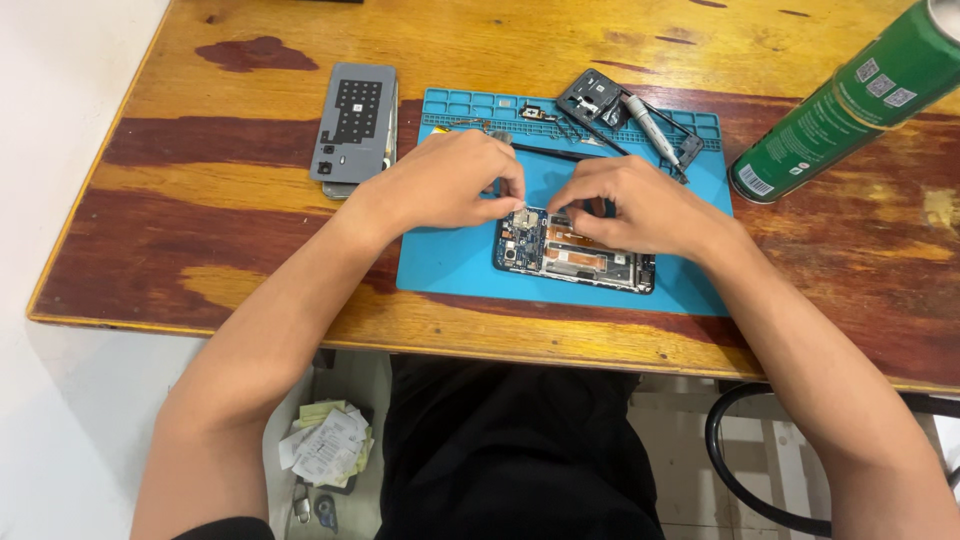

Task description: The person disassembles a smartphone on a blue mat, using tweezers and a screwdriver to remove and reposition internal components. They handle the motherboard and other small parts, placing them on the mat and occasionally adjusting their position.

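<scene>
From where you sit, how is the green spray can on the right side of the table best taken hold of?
Grip the green spray can around the middle of its round body, coming from the near right side. It leans away toward the far right, its base by the blue mat, so the smooth side faces you. The right hand is nearest, but it and the left hand are on the opened phone.

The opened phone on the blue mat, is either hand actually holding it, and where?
Both hands work at the opened phone, which lies flat on the blue mat. Left hand and right hand fingertips pinch at its upper edge; whether they grip a small part cannot be told.
</scene>
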